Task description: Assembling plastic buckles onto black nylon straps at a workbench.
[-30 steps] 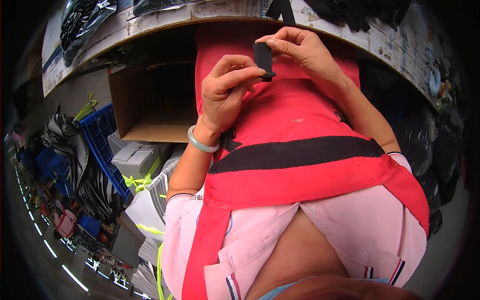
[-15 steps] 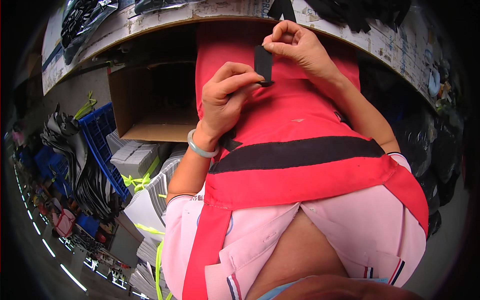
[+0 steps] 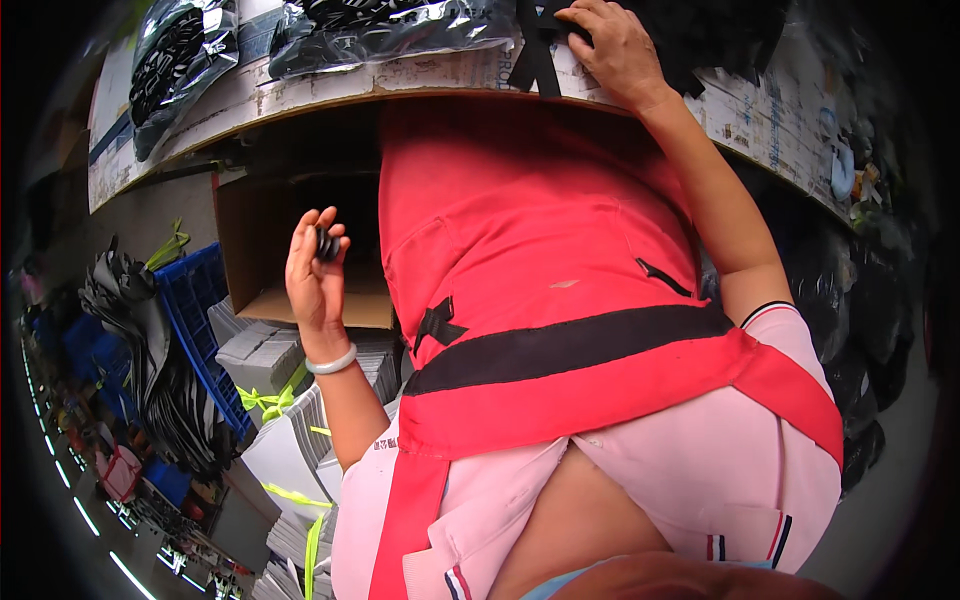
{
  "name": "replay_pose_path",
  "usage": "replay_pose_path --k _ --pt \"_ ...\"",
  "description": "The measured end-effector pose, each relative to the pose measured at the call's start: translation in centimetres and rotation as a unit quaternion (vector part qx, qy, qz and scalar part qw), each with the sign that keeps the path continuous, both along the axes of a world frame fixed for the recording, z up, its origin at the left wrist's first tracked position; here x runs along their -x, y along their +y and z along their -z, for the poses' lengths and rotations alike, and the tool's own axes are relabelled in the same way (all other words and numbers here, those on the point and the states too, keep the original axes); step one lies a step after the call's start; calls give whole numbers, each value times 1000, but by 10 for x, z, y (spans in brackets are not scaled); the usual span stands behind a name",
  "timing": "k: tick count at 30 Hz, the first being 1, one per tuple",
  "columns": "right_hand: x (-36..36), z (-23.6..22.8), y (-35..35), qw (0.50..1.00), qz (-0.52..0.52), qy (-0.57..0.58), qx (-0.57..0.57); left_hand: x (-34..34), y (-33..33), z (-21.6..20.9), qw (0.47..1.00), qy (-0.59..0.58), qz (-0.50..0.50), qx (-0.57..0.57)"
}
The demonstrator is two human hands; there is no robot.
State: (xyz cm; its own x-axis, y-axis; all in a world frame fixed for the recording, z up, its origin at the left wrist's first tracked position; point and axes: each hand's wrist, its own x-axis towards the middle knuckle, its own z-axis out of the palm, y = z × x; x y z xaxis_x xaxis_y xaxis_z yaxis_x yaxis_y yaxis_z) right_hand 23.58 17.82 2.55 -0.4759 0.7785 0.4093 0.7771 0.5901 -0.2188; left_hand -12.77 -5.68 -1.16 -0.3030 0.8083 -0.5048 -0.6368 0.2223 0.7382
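My left hand (image 3: 316,282) is raised in front of an open cardboard box (image 3: 312,308), its fingers curled round a small rolled black strip (image 3: 327,244). The roll shows ridged layers at its side. Up at the table's edge, my right hand (image 3: 622,52) reaches over loose black strips (image 3: 536,62), thumb and fingers bent together on dark strip material. Part of what it grips is hidden beneath the fingers.
The table (image 3: 440,74) has a worn, printed covering. Clear plastic bags (image 3: 390,38) of black pieces lie on it. Stacked grey sheets (image 3: 300,440) with yellow-green ties stand at the left, beside a blue crate (image 3: 195,310). Dark plastic bags (image 3: 850,300) are at the right.
The black strip was stretched between both hands; now it is rolled up in my left hand, which moved left to the box. My right hand let go and moved up onto the table.
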Motion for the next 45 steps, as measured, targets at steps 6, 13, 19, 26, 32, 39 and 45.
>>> replay_pose_path --k 6,13,19,26,32,39,45 --pt "16 -52 -3 987 -87 132 -17 -81 47 -1 979 13 172 -113" --pt "57 -40 -77 770 -104 290 558 -109 62 -9 963 -14 248 -107" --pt "57 -27 -92 598 -39 350 720 -101 61 -13 933 -179 296 -102" --pt "64 -28 -100 517 -43 373 769 -108 53 1 861 -434 252 -86" --pt "64 -22 -106 481 -45 435 760 -111 55 3 857 -440 256 -77" --pt "65 -7 -103 545 -67 447 706 -111 64 5 913 -265 297 -92" --pt "59 9 -107 652 -82 404 637 -122 57 6 951 -258 171 18"
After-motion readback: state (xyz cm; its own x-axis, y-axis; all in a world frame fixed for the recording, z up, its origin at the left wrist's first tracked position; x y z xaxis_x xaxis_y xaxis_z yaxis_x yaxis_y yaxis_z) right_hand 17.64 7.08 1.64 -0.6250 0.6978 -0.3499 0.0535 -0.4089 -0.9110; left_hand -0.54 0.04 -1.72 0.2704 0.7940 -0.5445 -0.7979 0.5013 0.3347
